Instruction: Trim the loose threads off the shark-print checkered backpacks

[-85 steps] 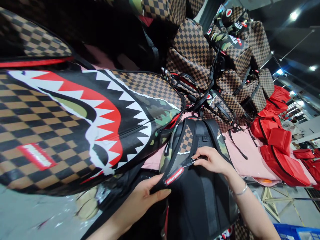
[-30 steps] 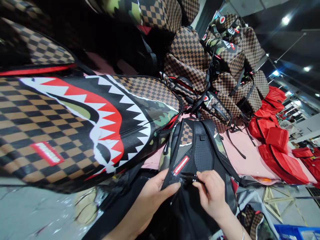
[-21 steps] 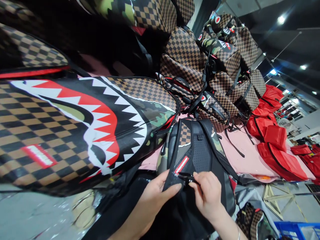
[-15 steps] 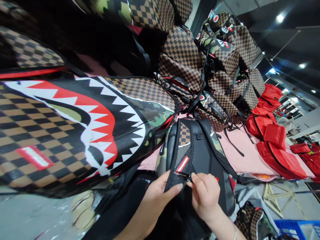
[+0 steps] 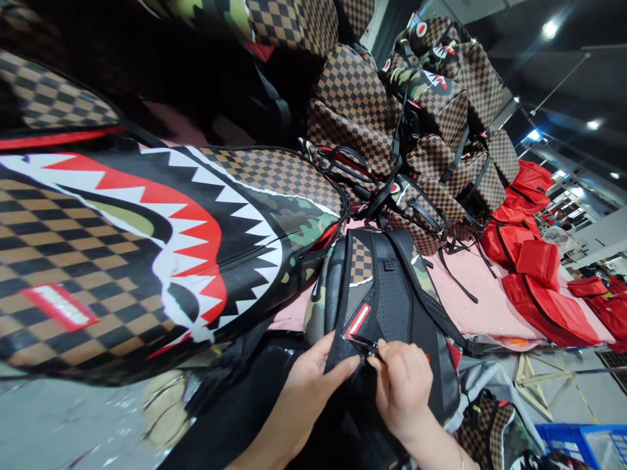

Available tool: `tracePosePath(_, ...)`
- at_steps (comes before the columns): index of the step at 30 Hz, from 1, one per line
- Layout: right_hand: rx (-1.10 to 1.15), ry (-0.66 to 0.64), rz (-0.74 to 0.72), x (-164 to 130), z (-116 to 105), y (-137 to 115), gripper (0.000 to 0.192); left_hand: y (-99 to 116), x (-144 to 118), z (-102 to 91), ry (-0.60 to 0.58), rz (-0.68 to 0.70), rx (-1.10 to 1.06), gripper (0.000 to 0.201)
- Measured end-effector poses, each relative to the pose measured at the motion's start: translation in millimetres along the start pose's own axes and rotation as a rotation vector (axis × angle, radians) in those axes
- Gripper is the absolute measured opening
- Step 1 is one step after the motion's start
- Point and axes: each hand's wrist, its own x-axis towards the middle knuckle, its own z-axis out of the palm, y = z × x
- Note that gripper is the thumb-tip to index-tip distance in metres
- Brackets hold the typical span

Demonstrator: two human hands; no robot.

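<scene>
A black backpack [image 5: 392, 294] with checkered and camouflage panels lies back-up at the table's near edge. My left hand [image 5: 308, 385] grips its shoulder strap [image 5: 350, 339], which bears a red label [image 5: 359, 319], thumb on top. My right hand [image 5: 404, 388] pinches a small black strap end or buckle [image 5: 367, 346] right beside the label. The fingertips of both hands nearly meet there.
A large shark-mouth checkered backpack [image 5: 147, 248] fills the left. Several brown checkered backpacks [image 5: 372, 104] are heaped behind on the pink table cover [image 5: 470, 294]. Red bags [image 5: 533, 281] lie at the right. A blue crate [image 5: 582, 444] stands below right.
My right hand slid down the strap from higher up to the spot by the red label and closed on the small piece. The left hand kept its hold on the strap.
</scene>
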Motion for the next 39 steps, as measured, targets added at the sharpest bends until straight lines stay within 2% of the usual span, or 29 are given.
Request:
tracePosePath(9, -0.024, -0.022, 0.014, 6, 4, -1, 0.010, -7, 1, 1.1, 0.037, 0.028, 0.079, 0.042)
tracePosePath(12, 0.080, -0.055, 0.070, 7, 5, 0, 0.012, -13, 3, -0.8, 0.001, 0.010, 0.086, 0.043)
tracePosePath(15, 0.354, -0.058, 0.278, 7, 4, 3, 0.010, -22, 9, -4.9, 0.081, 0.050, 0.048, 0.055)
tracePosePath(18, 0.651, 0.025, 0.656, 8, 8, 4, 0.013, -28, 14, -10.1, 0.256, 0.190, 0.035, 0.066)
tracePosePath(20, 0.841, 0.052, 0.873, 10, 16, 3, 0.020, -29, 17, -13.3, 0.279, 0.238, 0.079, 0.060)
tracePosePath(22, 1.024, -0.012, 0.982, 13, 28, -1, 0.025, -29, 18, -16.3, 0.262, 0.232, 0.114, 0.050)
tracePosePath(24, 1.159, -0.098, 1.031, 16, 41, -5, 0.026, -30, 20, -19.7, 0.269, 0.225, 0.130, 0.042)
tracePosePath(26, 1.222, -0.113, 1.078, 21, 54, -8, 0.030, -33, 23, -23.1, 0.322, 0.255, 0.152, 0.035)
tracePosePath(28, 1.216, -0.051, 1.100, 29, 67, -6, 0.035, -36, 26, -25.9, 0.387, 0.290, 0.195, 0.031)
tracePosePath(32, 1.109, 0.070, 1.022, 51, 89, 7, 0.037, -43, 30, -29.5, 0.446, 0.307, 0.301, 0.034)
tracePosePath(34, 1.172, 0.063, 1.049, 59, 93, 12, 0.036, -45, 30, -33.7, 0.451, 0.288, 0.340, 0.037)
tracePosePath(39, 1.539, -0.080, 1.198, 57, 88, 13, 0.046, -37, 23, -57.4, 0.497, 0.236, 0.391, 0.044)
